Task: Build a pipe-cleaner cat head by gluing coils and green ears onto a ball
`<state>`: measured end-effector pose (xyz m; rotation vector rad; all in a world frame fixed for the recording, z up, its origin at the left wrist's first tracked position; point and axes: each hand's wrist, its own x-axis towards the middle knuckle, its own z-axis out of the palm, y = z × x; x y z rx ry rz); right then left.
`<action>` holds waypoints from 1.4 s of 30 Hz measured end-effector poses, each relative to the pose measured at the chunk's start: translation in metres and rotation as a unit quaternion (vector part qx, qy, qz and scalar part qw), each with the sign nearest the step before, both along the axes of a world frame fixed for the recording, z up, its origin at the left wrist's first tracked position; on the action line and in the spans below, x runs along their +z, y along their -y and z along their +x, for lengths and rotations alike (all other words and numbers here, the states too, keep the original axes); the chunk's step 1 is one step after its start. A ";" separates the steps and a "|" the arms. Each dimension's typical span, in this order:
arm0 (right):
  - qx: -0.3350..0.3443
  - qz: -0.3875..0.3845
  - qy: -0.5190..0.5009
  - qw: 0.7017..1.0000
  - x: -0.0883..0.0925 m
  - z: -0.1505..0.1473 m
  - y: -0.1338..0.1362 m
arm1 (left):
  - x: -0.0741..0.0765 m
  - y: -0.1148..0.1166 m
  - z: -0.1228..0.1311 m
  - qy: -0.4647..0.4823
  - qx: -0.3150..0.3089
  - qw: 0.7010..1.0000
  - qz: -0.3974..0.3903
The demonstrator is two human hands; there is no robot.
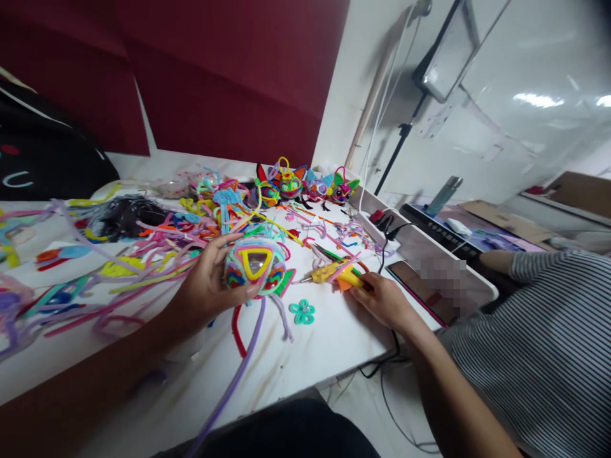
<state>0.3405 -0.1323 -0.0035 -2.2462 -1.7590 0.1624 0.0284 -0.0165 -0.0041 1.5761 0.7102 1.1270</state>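
Ball (258,264): held above the tabletop (319,350) in your left hand (212,273), fingers behind and thumb in front; a slack hold could let its smooth, round shell roll.
Glue gun (337,273): your right hand (382,298) grips its hard yellow handle, metal tip towards the ball; if that tip is hot, a slip could burn your left thumb or mark the shell.
Purple stem (235,381): long, fuzzy and bendy, it trails from the ball past the tabletop's edge; a snag could tug the ball askew.
Cord (396,345): thin, black, by your right wrist; if it feeds the gun, a catch might jerk your aim.
Flower (302,312): soft green loops lying flat near the tip; a stray drip could mat them.
Trim: a fuzzy yellow triangle frames a glossy, see-through window, with curved bands beneath.
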 end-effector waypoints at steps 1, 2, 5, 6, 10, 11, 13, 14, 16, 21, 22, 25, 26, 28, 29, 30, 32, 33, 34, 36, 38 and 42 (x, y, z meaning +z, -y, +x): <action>-0.004 0.004 -0.004 1.000 0.001 0.000 0.000 | 0.000 0.000 0.000 0.002 -0.003 1.000 0.000; -0.008 0.010 -0.009 1.000 0.001 0.000 0.000 | 0.000 0.000 0.000 0.004 -0.006 1.000 -0.002; -0.017 0.028 -0.028 0.999 0.002 0.000 0.002 | 0.000 0.000 0.000 0.011 -0.009 1.000 -0.011; -0.019 0.035 -0.036 0.999 0.002 0.000 0.003 | 0.000 0.000 0.001 0.011 -0.007 1.000 -0.014; -0.027 0.063 -0.070 0.995 0.003 0.005 0.005 | -0.001 0.000 0.001 0.008 0.000 1.000 -0.011; -0.027 0.077 -0.095 0.992 0.003 0.006 0.005 | -0.001 0.000 0.001 0.010 0.000 1.000 -0.010; -0.023 0.108 -0.167 0.980 0.006 0.008 0.005 | -0.001 0.000 0.001 0.013 -0.002 1.000 -0.012; -0.022 0.124 -0.204 0.971 0.007 0.008 0.005 | -0.001 0.001 0.001 0.013 -0.003 1.000 -0.014; -0.024 0.147 -0.258 0.955 0.011 0.007 0.004 | -0.001 0.001 0.001 0.010 -0.002 1.000 -0.017; -0.031 0.179 -0.332 0.926 0.013 0.001 0.001 | 0.003 0.003 0.001 0.032 -0.006 0.999 -0.042; -0.030 0.183 -0.346 0.920 0.013 0.001 0.001 | 0.005 0.004 0.001 0.037 -0.007 0.998 -0.051; -0.039 0.202 -0.382 0.901 0.011 0.001 0.000 | 0.006 0.004 0.000 0.036 -0.005 0.997 -0.063; -0.045 0.208 -0.391 0.895 0.011 0.002 0.001 | 0.007 0.004 0.001 0.034 -0.004 0.998 -0.062; -0.057 0.219 -0.407 0.885 0.012 0.004 0.003 | 0.007 0.005 0.001 0.030 -0.006 0.998 -0.057; -0.060 0.222 -0.413 0.881 0.013 0.005 0.004 | 0.007 0.005 0.002 0.026 -0.005 0.998 -0.056; -0.061 0.226 -0.416 0.878 0.014 0.007 0.006 | 0.007 0.005 0.003 0.021 -0.003 0.998 -0.054; -0.063 0.233 -0.422 0.874 0.015 0.009 0.009 | 0.008 0.005 0.007 0.005 0.006 0.999 -0.051; -0.064 0.235 -0.425 0.872 0.015 0.011 0.010 | 0.009 0.004 0.009 -0.005 0.011 0.999 -0.050; -0.065 0.237 -0.430 0.869 0.015 0.012 0.011 | 0.009 0.003 0.011 -0.016 0.017 0.999 -0.048; -0.063 0.237 -0.440 0.864 0.014 0.013 0.013 | 0.009 0.000 0.015 -0.040 0.033 0.997 -0.048; -0.058 0.235 -0.451 0.859 0.012 0.014 0.013 | 0.007 -0.006 0.018 -0.063 0.051 0.995 -0.061; -0.037 0.229 -0.467 0.853 0.007 0.016 0.013 | 0.003 -0.017 0.019 -0.111 0.077 0.988 -0.067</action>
